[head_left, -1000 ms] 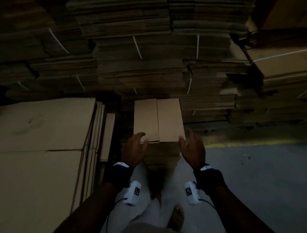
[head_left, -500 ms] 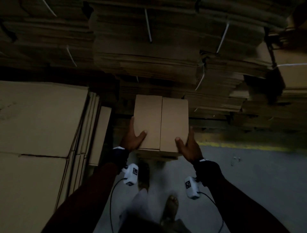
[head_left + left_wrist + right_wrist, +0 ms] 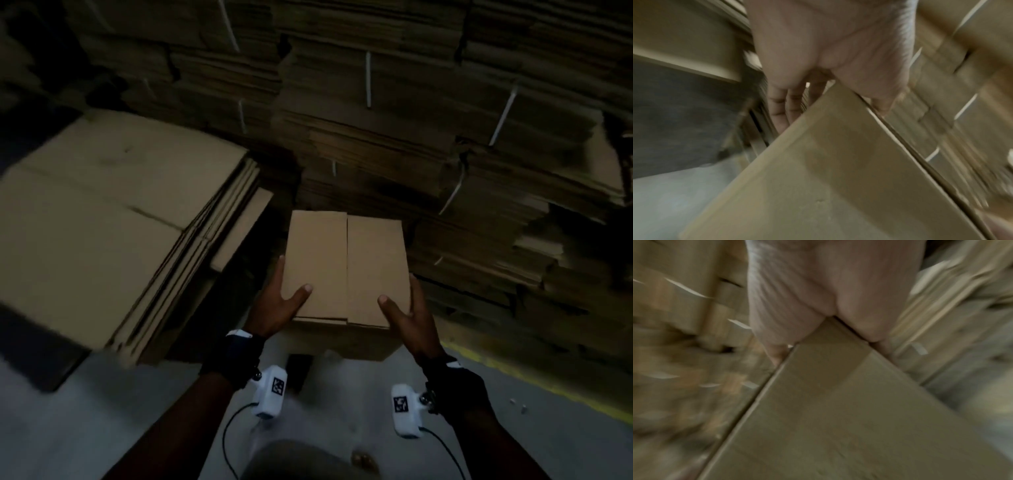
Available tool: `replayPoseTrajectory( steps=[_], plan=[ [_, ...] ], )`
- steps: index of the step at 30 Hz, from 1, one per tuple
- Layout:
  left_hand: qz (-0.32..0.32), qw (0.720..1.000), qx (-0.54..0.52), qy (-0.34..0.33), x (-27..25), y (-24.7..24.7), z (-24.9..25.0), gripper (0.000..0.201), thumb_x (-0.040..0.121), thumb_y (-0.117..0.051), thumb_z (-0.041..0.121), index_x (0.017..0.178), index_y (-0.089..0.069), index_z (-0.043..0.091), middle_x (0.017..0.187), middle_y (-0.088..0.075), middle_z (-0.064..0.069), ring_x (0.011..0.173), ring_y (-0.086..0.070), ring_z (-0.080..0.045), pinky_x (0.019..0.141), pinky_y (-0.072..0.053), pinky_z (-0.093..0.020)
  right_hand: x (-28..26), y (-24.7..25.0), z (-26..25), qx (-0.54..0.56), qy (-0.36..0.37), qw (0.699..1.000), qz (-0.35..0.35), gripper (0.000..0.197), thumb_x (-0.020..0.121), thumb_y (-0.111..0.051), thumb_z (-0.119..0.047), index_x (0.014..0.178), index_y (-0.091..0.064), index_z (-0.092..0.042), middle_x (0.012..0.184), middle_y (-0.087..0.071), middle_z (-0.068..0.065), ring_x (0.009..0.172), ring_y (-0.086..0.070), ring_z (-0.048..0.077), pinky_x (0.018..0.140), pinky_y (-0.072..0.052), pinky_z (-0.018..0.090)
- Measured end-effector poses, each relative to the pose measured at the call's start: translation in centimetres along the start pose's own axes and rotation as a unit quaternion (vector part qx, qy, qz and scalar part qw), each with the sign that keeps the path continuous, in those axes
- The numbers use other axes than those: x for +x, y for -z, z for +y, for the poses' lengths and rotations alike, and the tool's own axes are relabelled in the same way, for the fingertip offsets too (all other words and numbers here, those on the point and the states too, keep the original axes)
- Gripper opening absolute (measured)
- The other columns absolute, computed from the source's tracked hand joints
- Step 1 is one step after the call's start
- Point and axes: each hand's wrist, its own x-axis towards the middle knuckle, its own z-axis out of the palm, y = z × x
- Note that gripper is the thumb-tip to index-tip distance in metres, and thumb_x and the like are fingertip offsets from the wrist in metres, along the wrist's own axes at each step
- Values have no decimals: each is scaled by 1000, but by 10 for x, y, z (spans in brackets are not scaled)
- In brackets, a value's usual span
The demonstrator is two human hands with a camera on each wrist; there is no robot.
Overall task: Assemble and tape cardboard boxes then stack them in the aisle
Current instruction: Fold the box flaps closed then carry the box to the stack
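Note:
A closed brown cardboard box (image 3: 346, 267) with its top flaps meeting in a middle seam hangs above the floor in the centre of the head view. My left hand (image 3: 277, 308) grips its near left corner, thumb on the top flap and fingers along the left side. My right hand (image 3: 407, 318) grips the near right corner the same way. In the blurred left wrist view, my left hand (image 3: 828, 48) clasps the box (image 3: 828, 178) at its edge. The right wrist view shows my right hand (image 3: 818, 288) on a corner of the box (image 3: 849, 418).
A tall pile of large flat cardboard sheets (image 3: 102, 222) stands at the left. Strapped bundles of flattened cartons (image 3: 376, 120) wall off the back and right. A yellow floor line (image 3: 513, 373) crosses the grey floor (image 3: 102, 428). A dark object (image 3: 299, 370) lies below the box.
Both hands closed on the box's near corners and lifted it off the low stack toward me. The head view has swung, so the flat sheets now sit further up and left.

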Motion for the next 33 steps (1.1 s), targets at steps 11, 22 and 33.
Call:
replayPoseTrajectory(
  steps=[11,22,33],
  plan=[
    [166,978,-19,124,-248,-6,-81,114,75,-52,86,161,1,34,162,-32,-1,142,-41,-27,115,-38,-43,-126,-23,-5,-63,69,959,-267,89,93,-72,-36,162,-16,-29,158,-33,-17,143,-34,7,119,-33,36],
    [313,902,-88,282,-437,54,-203,104,82,-54,77,162,-4,32,162,-33,-6,143,-39,-32,115,-37,-43,-243,-195,19,-175,85,874,-444,98,75,-71,-71,155,-22,-47,155,-44,-16,141,-44,9,118,-39,45],
    [440,837,-129,298,-540,195,-294,99,86,-57,66,162,-8,26,166,-22,-1,150,-27,-26,119,-29,-40,-352,-409,-27,-195,129,810,-538,98,87,-74,-48,162,-14,-27,165,-29,-6,148,-32,11,123,-28,41]
  ],
)
